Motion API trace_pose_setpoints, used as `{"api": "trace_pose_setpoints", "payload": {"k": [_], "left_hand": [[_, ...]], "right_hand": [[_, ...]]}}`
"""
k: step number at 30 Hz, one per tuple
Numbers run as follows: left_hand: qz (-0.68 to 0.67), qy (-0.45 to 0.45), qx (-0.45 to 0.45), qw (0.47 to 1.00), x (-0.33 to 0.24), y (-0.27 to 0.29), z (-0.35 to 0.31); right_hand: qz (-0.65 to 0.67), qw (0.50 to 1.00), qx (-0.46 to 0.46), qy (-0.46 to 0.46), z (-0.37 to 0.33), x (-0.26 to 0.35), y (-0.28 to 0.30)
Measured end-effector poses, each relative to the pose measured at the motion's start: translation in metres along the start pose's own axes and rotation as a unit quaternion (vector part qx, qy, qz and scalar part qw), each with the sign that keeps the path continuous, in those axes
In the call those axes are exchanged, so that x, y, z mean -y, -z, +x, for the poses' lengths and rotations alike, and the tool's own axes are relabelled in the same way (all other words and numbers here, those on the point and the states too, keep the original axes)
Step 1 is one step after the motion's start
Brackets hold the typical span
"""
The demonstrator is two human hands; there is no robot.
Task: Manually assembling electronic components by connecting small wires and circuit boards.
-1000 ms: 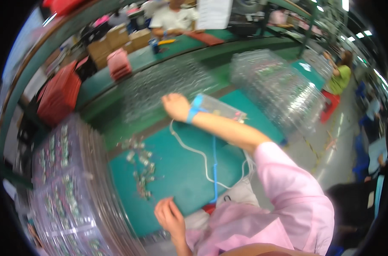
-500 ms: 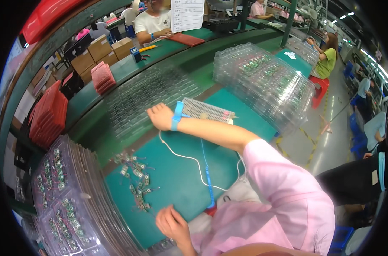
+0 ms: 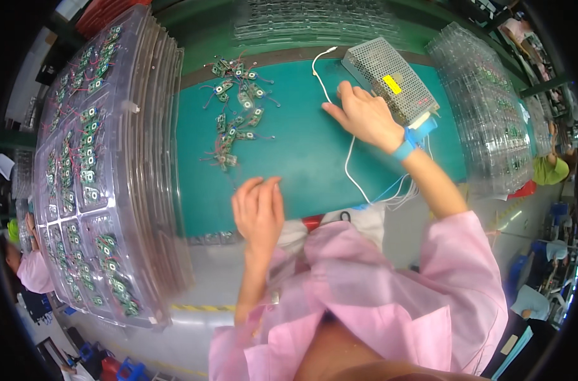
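Above a green tabletop, a person in a pink top is holding both bare hands apart over the work. The left hand is hovering by the near edge, its fingers bending loosely and lying close together; whether they are pinching anything cannot be told. Just beyond it, small green circuit boards with thin wires are lying in a loose, scattered column on the left half of the surface.

The right hand is reaching over the right half, thumb standing apart from the fingers, which are opening over a white cable. The cable is running beneath the hand, and whether skin is touching it cannot be told. A blue wristband is circling the right wrist, near a perforated metal box bearing a yellow label.

At left, a tall stack of clear trays is carrying more boards in its compartments; at right, a second tray stack is standing beside the box. Beyond the far edge, further clear trays are lying. At far right, a co-worker in yellow-green is working.
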State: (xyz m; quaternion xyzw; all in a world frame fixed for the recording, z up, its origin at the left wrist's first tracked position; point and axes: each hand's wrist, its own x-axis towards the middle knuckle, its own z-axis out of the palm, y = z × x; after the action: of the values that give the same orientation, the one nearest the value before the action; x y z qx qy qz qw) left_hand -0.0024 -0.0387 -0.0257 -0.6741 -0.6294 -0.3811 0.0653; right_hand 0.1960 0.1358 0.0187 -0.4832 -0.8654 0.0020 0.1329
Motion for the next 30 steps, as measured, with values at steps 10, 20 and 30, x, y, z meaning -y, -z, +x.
{"api": "trace_pose_setpoints", "payload": {"k": [10,20,30], "left_hand": [[-0.138,0.07,0.05,0.987,-0.008,0.008,0.011],[-0.659,0.369,0.138,0.641,-0.033,0.025,0.046],[-0.678,0.388,0.109,0.615,0.001,0.029,0.018]], "right_hand": [[0.397,0.904,-0.01,-0.159,-0.018,0.0,0.028],[0.438,0.892,0.109,0.019,-0.11,0.079,0.043],[0.328,0.94,0.085,0.041,-0.036,0.073,0.03]]}}
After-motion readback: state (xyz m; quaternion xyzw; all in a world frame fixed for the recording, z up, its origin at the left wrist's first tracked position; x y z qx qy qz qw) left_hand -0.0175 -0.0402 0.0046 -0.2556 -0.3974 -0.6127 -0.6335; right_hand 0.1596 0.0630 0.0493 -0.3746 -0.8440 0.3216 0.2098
